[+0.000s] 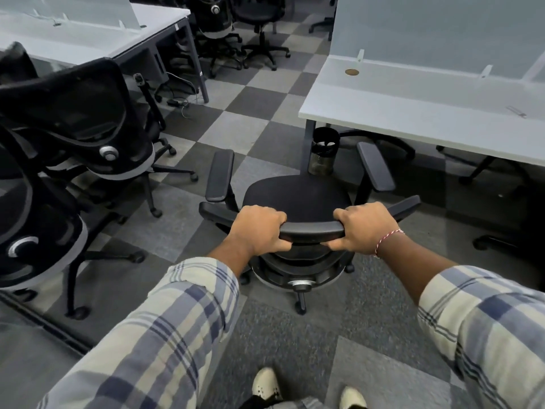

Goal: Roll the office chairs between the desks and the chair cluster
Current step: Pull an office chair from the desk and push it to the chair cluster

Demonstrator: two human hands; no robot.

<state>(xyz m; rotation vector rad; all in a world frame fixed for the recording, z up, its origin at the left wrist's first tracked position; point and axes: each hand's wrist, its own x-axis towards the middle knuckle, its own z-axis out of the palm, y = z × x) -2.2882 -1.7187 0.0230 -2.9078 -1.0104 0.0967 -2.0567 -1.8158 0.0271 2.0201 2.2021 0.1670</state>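
Note:
A black office chair (298, 196) stands on the checkered carpet right in front of me, seat facing away toward the white desk (413, 113) at the right. My left hand (259, 228) grips the left end of the chair's top back rail. At the rail's right end, my right hand (364, 225) is closed around it. Both armrests stick out forward on either side of the seat. A cluster of black mesh chairs (73, 128) stands close at the left.
A second white desk (88, 33) with a frosted divider sits at the far left, cables on the floor beside its leg. More black chairs (236, 25) stand at the far end of the aisle. A black bin (323, 150) stands by the right desk's leg, with chair bases under that desk.

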